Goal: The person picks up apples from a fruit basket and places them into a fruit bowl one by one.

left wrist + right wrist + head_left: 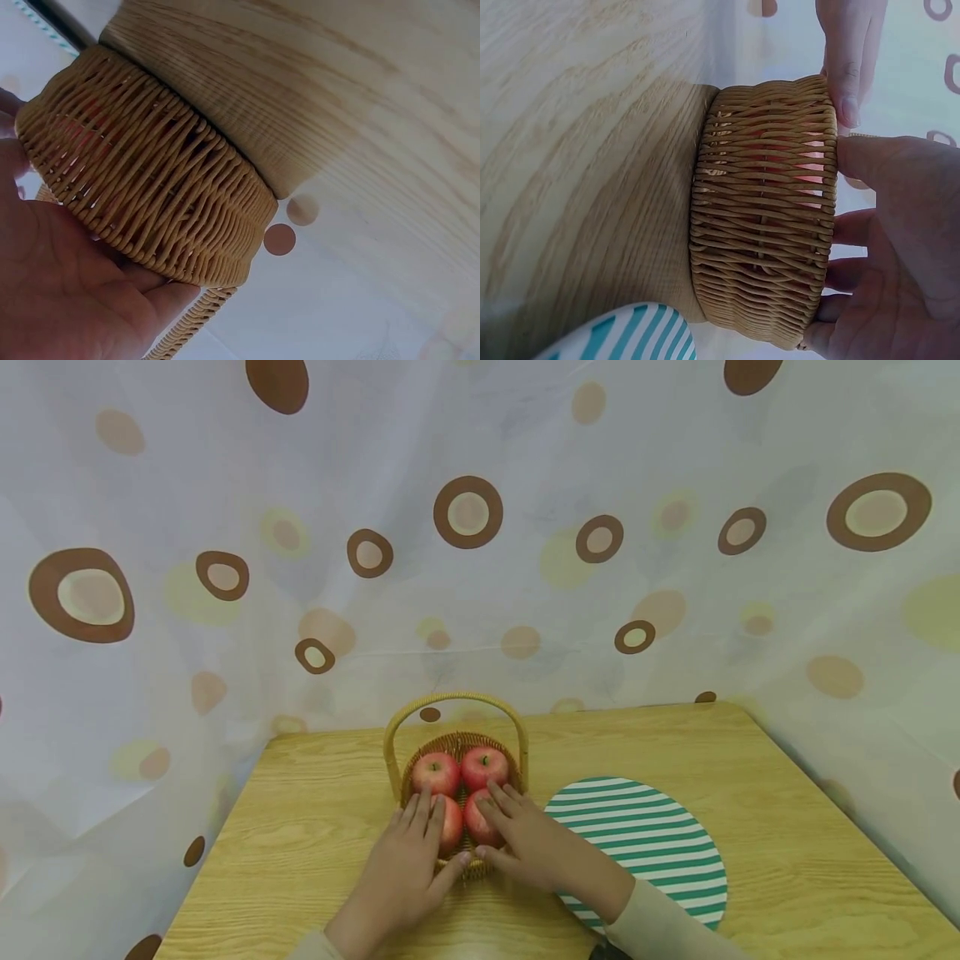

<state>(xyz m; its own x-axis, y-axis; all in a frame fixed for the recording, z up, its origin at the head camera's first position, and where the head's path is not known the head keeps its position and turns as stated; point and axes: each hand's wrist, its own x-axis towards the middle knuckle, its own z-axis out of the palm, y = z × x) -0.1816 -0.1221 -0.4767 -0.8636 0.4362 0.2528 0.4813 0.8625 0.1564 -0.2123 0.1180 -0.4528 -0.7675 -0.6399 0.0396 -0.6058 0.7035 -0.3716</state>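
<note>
A wicker basket (476, 870) with a tall arched handle (456, 696) stands on the table, holding several red apples. Two of them, a far left apple (437, 773) and a far right apple (485, 767), show almost whole. My left hand (405, 864) lies with extended fingers over the near left apple (452, 825), thumb at the front rim. Over the near right apple (478, 818) my right hand (536, 843) is spread likewise, its thumb close to the left one. Both wrist views show the woven wall (150, 172) (761, 210) upright, with fingers along the rim.
A round placemat (645, 843) with green and white stripes lies right of the basket, partly under the right forearm. The wooden table (322, 793) extends to both sides. A white curtain (465, 593) with brown and beige circles hangs behind and around it.
</note>
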